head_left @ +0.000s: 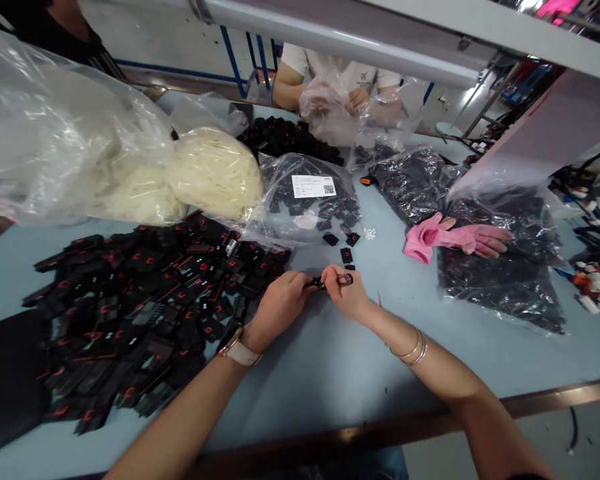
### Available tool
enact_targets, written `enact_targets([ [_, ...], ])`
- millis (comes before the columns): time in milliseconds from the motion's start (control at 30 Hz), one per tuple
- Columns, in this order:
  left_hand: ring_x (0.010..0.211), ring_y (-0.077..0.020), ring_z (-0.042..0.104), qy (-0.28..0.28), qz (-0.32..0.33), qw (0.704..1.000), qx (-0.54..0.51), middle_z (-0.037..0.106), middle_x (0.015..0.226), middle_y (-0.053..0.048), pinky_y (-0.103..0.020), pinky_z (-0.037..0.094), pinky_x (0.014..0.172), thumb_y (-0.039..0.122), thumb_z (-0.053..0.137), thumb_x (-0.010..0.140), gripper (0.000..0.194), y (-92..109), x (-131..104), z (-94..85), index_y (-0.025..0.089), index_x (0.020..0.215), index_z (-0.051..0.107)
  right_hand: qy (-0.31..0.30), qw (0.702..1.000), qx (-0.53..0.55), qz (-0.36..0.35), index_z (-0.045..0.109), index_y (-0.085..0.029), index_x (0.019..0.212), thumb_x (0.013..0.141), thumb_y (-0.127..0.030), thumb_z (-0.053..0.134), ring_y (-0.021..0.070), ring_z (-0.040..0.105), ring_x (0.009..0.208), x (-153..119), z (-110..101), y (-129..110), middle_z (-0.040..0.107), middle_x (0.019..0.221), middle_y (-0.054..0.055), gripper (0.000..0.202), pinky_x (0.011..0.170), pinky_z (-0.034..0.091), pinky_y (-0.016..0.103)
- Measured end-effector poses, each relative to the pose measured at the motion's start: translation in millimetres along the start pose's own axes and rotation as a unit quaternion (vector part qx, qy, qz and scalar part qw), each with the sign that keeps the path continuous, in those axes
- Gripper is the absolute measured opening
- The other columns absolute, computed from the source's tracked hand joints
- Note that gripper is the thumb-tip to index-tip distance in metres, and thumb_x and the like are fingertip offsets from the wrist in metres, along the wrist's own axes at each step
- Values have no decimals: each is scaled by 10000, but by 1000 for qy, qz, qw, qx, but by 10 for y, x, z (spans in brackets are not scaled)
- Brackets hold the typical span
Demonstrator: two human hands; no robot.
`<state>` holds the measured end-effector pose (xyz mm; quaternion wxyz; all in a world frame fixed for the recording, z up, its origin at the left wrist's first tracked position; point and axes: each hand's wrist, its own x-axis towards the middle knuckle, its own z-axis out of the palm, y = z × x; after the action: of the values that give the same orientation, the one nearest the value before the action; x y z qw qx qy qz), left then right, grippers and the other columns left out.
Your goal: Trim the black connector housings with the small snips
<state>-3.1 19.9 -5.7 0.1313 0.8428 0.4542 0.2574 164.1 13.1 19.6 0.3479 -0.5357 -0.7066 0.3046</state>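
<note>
My left hand [283,304] is closed, its fingertips pinching a small black plastic part [312,283] above the table. Close on its right, my right hand [346,293] wraps round a short black pen-like tool [347,280]. The tool's tip meets the black part between my hands; the fingers hide most of the contact. A large pile of black plastic connector housings [155,307] with orange-red marks spreads left of my left hand. Just beyond my right hand lie a few loose black pieces [347,255] by the mouth of a clear labelled bag [300,200].
Pink gloves [455,239] rest on clear bags of black parts [500,287] at the right. Large bags of cream-coloured pieces [215,173] stand at back left. A black tray [13,380] sits front left. Across the table, a person [340,83] handles a plastic bag.
</note>
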Motion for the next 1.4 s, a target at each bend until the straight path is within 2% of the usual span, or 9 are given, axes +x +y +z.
enact_targets([
  [267,696,-174,578,9,20,1000,6,623,759,-60,-282,459,644,212,504,880,129,-16,-10,4,167,779,569,-33,997,-63,-13,527,-192,716,895,-324,309,110,519,577,-7,-15,-52,572,635,7,311,579,378,220],
  [600,682,-161,581,5,0,1000,15,613,744,-45,-259,453,628,227,548,863,116,-9,2,8,169,764,564,60,993,93,41,521,-197,747,924,-454,278,95,491,439,-75,52,138,494,521,-29,396,467,376,206],
  [933,720,-175,585,-4,-3,1000,16,618,780,-56,-268,468,649,211,561,853,90,26,11,-13,156,782,562,45,997,59,20,513,-200,721,928,-450,267,94,512,474,-45,41,125,492,555,-20,408,455,356,197],
  [1167,712,-173,576,-15,1,999,33,608,761,-54,-268,461,641,224,539,865,116,32,12,-18,160,770,558,35,999,15,7,498,-214,702,932,-393,272,103,471,446,-22,28,48,442,485,-33,368,447,328,210],
  [1400,707,-165,578,-1,-3,1000,26,615,763,-52,-263,459,643,211,548,857,107,31,17,-17,166,760,554,68,996,60,12,526,-195,764,938,-404,272,96,511,460,-60,56,126,500,535,-27,372,476,370,202],
])
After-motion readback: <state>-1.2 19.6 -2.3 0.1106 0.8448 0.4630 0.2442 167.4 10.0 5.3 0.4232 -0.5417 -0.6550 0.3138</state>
